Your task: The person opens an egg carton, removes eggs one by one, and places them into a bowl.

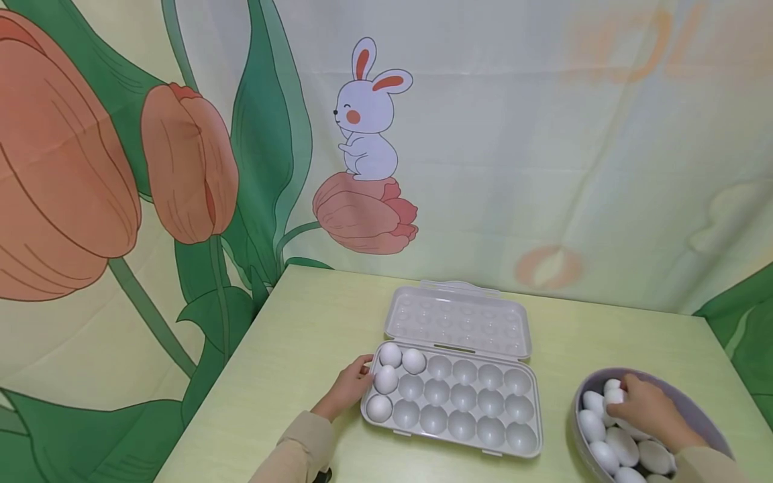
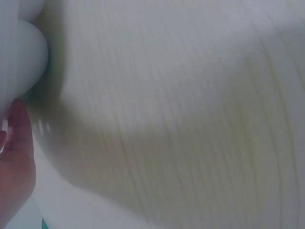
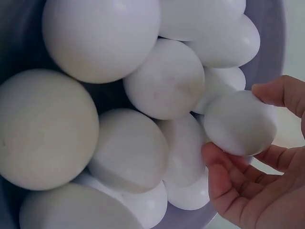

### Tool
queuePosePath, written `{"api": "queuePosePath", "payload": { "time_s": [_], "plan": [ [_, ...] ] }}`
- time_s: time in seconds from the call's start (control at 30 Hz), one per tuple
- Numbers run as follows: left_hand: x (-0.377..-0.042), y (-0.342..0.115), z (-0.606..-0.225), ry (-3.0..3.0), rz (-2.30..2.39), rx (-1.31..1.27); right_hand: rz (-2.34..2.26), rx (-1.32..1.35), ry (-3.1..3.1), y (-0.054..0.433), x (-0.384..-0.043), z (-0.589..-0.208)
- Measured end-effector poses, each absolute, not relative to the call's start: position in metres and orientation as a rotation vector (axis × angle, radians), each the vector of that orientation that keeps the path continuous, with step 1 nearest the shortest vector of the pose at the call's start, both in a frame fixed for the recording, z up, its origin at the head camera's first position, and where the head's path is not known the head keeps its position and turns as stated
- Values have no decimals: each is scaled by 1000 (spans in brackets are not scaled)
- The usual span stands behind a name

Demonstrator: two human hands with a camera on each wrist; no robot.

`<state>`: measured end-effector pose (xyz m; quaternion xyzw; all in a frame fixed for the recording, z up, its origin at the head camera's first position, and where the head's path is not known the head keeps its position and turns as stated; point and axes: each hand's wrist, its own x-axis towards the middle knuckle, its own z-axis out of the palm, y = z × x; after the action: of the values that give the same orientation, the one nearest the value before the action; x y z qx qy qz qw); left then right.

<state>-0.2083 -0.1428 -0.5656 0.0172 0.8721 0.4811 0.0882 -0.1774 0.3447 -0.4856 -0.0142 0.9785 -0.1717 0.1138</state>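
My right hand (image 1: 655,409) reaches into a round grey-purple bowl (image 1: 688,389) and pinches a white egg (image 3: 240,123) between thumb and fingers. Several more white eggs (image 3: 164,78) lie piled beneath and beside it. An open plastic egg box (image 1: 449,443) sits left of the bowl. White eggs fill its left column, and one egg (image 1: 413,361) stands in the back row's second cup. At the box's left edge, my left hand (image 1: 347,389) holds the rim; the left wrist view shows a finger (image 2: 20,129) against its underside, the rest cut off.
The box's clear lid (image 1: 459,322) lies folded back toward the wall. A printed cloth (image 1: 483,168) with tulips and a rabbit hangs behind the pale yellow table (image 1: 314,315). Bare tabletop lies between box and bowl.
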Motion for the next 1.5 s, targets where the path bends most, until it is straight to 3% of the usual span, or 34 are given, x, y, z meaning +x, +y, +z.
{"api": "queuePosePath", "payload": {
  "time_s": [1.5],
  "plan": [
    [-207, -143, -567, 2598, 1455, 81, -450, 176, 2759, 346, -168, -484]
  ]
}}
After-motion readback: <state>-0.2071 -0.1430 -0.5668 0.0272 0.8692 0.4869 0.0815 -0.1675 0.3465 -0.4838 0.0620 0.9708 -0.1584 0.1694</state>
